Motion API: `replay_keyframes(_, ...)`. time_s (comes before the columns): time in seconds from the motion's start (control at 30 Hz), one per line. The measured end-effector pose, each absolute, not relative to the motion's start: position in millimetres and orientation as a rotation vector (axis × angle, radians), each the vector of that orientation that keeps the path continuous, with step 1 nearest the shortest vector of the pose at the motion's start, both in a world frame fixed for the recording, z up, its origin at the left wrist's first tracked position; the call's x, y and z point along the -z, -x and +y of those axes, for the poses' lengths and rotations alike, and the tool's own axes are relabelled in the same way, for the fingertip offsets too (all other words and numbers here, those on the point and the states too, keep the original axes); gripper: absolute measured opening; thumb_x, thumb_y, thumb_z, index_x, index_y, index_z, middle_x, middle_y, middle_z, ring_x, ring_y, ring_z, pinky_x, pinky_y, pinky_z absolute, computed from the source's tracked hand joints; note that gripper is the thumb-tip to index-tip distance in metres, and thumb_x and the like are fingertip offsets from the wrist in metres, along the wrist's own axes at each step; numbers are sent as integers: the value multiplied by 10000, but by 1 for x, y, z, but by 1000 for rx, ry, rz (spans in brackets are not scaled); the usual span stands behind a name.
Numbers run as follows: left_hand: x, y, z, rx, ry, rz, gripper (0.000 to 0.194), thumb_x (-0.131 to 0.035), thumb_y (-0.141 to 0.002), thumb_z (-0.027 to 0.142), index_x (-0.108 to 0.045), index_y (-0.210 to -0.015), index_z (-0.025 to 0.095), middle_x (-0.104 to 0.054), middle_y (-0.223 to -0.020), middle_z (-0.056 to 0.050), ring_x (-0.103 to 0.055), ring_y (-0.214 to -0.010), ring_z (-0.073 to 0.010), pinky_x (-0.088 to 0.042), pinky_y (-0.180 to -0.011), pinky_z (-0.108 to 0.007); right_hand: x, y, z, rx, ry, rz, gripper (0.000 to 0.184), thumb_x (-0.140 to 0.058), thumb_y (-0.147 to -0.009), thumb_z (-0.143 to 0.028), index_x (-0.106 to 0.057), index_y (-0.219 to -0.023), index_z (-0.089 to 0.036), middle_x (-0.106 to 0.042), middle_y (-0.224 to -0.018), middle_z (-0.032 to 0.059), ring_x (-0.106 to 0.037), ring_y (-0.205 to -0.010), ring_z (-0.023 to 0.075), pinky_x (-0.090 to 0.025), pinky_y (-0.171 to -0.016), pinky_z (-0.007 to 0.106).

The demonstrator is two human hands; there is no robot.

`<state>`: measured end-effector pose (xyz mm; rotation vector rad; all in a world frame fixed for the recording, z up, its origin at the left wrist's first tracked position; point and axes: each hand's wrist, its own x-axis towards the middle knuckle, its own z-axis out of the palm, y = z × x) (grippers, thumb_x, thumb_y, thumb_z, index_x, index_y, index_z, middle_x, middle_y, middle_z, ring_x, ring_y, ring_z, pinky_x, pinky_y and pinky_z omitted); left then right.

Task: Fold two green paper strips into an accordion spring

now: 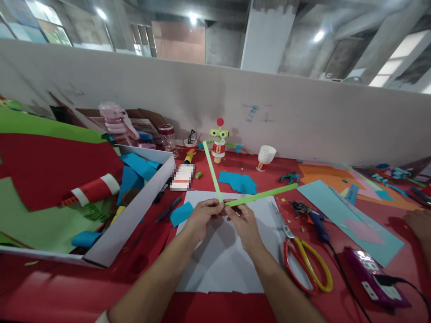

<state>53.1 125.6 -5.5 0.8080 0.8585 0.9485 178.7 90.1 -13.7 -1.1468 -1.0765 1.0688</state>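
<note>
My left hand [202, 215] and my right hand [244, 222] meet over a white sheet [218, 264] on the red table. Both pinch the joined ends of two light green paper strips. One green strip [212, 170] runs up and away to the left from my left fingers. The other green strip [262, 195] runs out to the right from my right fingers. The two strips form a V that meets between my fingertips. Both hands are closed on the strips.
Red-and-yellow scissors [303, 255] and a blue glue gun [316, 224] lie right of the sheet. A purple device [373, 273] with a cable sits further right. A white box [131, 215] of paper scraps stands left. A paper-cup figure [218, 143], cup stack [266, 157], another person's hand [419, 224].
</note>
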Motion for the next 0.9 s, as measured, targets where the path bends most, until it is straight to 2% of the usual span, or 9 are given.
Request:
replay_keyframes(0.33,-6,-52,123,-864,-710,847,173,-722,-579,206,-710,-732,127,-657,-652,-47,-574,-612,-113,-418,-565,-211,8,-182,90,-1203,1120,-988,224,-664,-720,-343,-711,-889,-204,-673,-763,18,-569,-718,152,-426,-647,263)
replay_keyframes(0.53,-3,-53,122,-915,-809,878,172,-766,-555,201,-728,-712,144,-674,-656,-33,-564,-597,-102,-432,-594,-225,4,-183,91,-1225,1123,-919,175,-673,-704,-355,-706,-762,-193,-639,-679,-8,-521,-633,114,-387,-604,230)
replay_keyframes(0.73,1,-56,122,-1007,-768,887,187,-789,-547,225,-704,-689,137,-691,-673,-52,-626,-652,-150,-465,-632,-259,3,-184,92,-1240,1087,-834,238,-638,-726,-419,-677,-712,-184,-635,-682,2,-534,-624,121,-413,-600,245)
replay_keyframes(0.9,2,-57,123,-1099,-703,859,182,-803,-527,218,-681,-639,142,-678,-659,-32,-628,-660,-144,-487,-684,-273,5,-183,91,-1186,1117,-932,162,-661,-679,-283,-693,-813,-197,-649,-765,4,-540,-666,121,-430,-623,243)
